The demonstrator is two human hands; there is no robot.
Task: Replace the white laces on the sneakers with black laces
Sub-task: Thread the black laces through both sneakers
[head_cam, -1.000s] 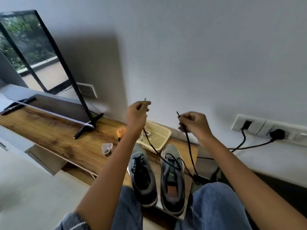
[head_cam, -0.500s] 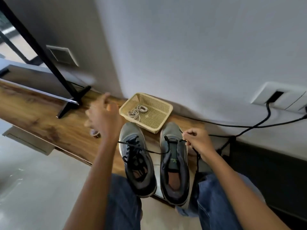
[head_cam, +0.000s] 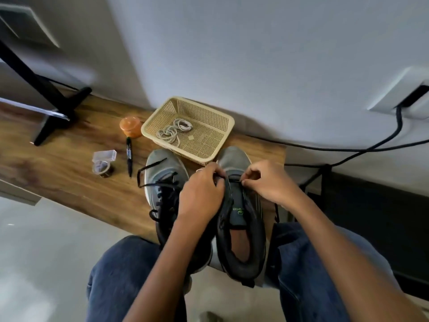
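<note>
pinching black lace [head_cam: 233,180], both hands [head_cam: 234,189]

The left hand [head_cam: 200,194] covers much of the left sneaker [head_cam: 162,182] beside the basket [head_cam: 222,119], and whether its fingertips pinch the black lace [head_cam: 233,182] is hidden. The wall socket [head_cam: 406,94] (right of the basket) is cut off by the edge.

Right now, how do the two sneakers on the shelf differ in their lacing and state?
The left sneaker already carries a black lace through its eyelets, with loose ends trailing; the right sneaker has black lace only near the toe, its tongue exposed. Both hands work at the right sneaker; neither grips the left sneaker. Both are grey with dark collars, toes toward the basket.
</note>
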